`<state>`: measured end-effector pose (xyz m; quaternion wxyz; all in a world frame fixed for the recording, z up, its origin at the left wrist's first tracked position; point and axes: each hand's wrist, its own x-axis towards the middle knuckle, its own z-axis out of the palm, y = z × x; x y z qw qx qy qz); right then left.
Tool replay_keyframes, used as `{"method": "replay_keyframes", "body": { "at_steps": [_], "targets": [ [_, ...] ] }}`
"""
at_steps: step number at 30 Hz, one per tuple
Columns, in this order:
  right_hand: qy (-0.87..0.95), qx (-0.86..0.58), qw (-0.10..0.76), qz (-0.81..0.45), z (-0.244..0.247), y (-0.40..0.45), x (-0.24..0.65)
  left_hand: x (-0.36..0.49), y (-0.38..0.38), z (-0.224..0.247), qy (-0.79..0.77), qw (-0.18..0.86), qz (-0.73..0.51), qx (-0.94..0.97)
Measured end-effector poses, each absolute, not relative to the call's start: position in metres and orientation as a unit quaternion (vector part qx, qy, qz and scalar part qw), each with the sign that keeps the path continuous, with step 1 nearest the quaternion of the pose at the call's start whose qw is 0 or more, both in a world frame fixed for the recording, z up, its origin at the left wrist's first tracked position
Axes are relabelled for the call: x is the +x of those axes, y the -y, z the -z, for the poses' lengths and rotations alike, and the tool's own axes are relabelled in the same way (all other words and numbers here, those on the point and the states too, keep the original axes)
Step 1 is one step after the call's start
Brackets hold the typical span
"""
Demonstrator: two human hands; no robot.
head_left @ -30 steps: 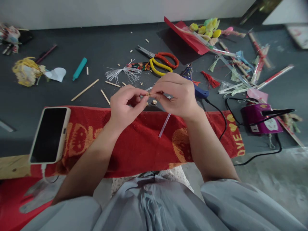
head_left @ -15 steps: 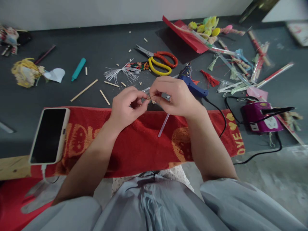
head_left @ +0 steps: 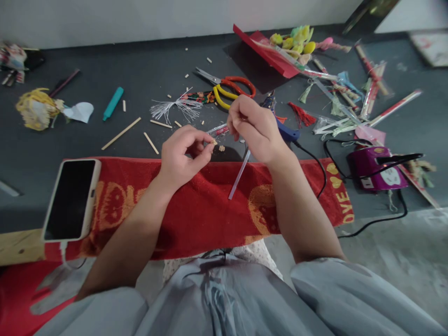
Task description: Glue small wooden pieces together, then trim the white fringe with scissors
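Note:
My left hand [head_left: 185,156] pinches a tiny tan piece [head_left: 213,142] between thumb and forefinger, above the towel's far edge. Too small to name exactly, it looks like a bit of wood. To its right, my right hand [head_left: 255,128] is raised with its fingers curled together; whatever they hold, if anything, is hidden. Below the fingertips lies another small tan chip [head_left: 221,148]. Partly behind my right hand rests a blue glue gun [head_left: 289,132]. A translucent glue stick [head_left: 239,175] lies across the red towel [head_left: 206,210].
Scissors [head_left: 238,85] with red and yellow handles lie beyond my hands, near white strands [head_left: 175,108]. Cut sticks [head_left: 121,133] and a teal tube [head_left: 113,103] are at left. A phone [head_left: 72,198] sits on the towel. A purple power block [head_left: 378,169] with black cables stands at right.
My right hand has pulled away from my left, up and to the right. The tiny piece stays in my left fingertips. The view has shifted slightly.

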<state>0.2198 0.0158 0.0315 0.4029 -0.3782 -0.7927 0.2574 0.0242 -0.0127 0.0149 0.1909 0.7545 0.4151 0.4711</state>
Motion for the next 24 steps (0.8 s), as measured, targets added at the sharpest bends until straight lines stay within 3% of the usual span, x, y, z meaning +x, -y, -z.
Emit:
{"method": "replay_keyframes", "body": {
  "at_steps": [3,9,13,18,24],
  "targets": [
    [0.781,-0.401,0.418,-0.234,-0.028,-0.017,0.220,0.026,0.012,-0.012,-0.438,0.239,-0.485,0.718],
    [0.793,-0.427,0.413,-0.138,-0.019,-0.022,0.221,0.033,0.005,-0.005,-0.477,0.473,-0.513,0.534],
    [0.798,-0.452,0.382,-0.111,-0.008,-0.027,0.218,0.034,0.004,-0.012,-0.473,0.568,-0.481,0.471],
    [0.791,-0.459,0.380,-0.142,-0.007,-0.026,0.213,0.035,0.005,-0.021,-0.466,0.625,-0.471,0.413],
    [0.811,-0.362,0.409,-0.208,-0.023,-0.017,0.207,0.036,0.005,-0.018,-0.465,0.625,-0.459,0.428]
  ]
}}
